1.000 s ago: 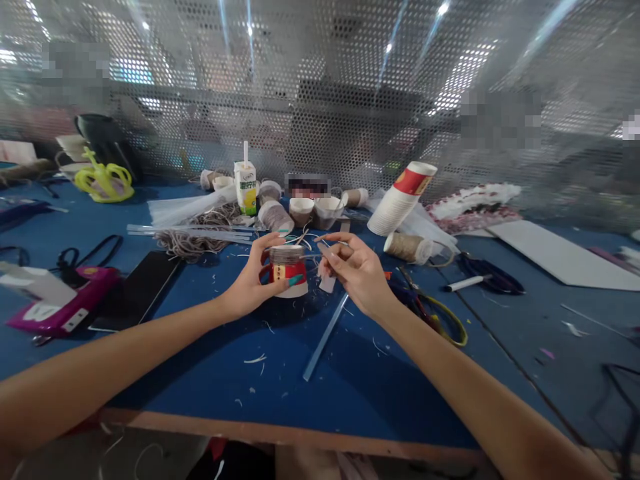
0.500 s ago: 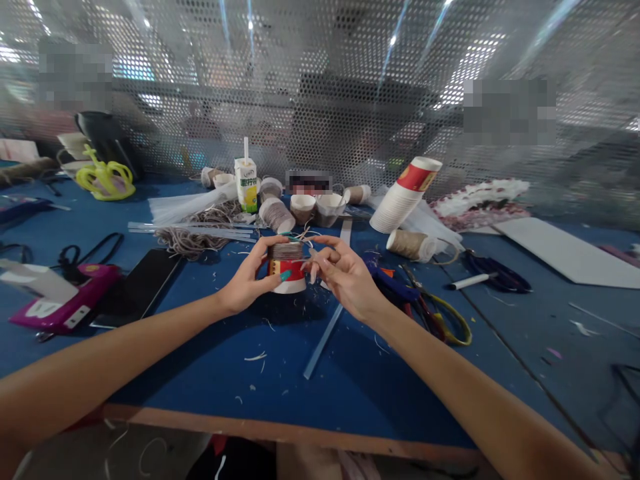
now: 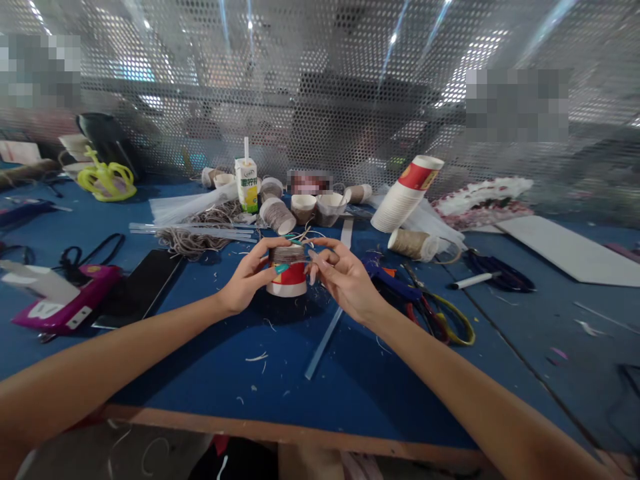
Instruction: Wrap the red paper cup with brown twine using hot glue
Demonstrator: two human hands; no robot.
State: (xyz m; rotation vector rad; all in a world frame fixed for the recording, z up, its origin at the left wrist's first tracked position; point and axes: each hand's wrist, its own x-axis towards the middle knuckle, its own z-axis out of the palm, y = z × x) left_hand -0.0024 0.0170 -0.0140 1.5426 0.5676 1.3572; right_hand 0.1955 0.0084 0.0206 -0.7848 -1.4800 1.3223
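Observation:
A red and white paper cup [image 3: 289, 283] stands upside down at the centre, its upper part wound with grey-brown cord [image 3: 287, 255]. My left hand [image 3: 250, 275] is closed round the cup's left side, thumb on the front at the lower edge of the winding. At the cup's right, my right hand [image 3: 343, 275] pinches the thin cord between thumb and fingers, with a fingertip close to the top. Short loose cord ends stick up above the cup. Just behind stand cord-wrapped cups [image 3: 278, 215].
Behind are a juice carton [image 3: 247, 187], a grey cord heap [image 3: 193, 237] and a leaning cup stack [image 3: 406, 193]. Scissors [image 3: 453, 320] lie right; a black phone [image 3: 140, 287] and purple glue gun [image 3: 67, 303] lie left. A clear stick [image 3: 324, 343] lies in front.
My left thumb has moved up and slightly left on the cup, from the red band to the cord's lower edge. My right hand still pinches the cord beside it.

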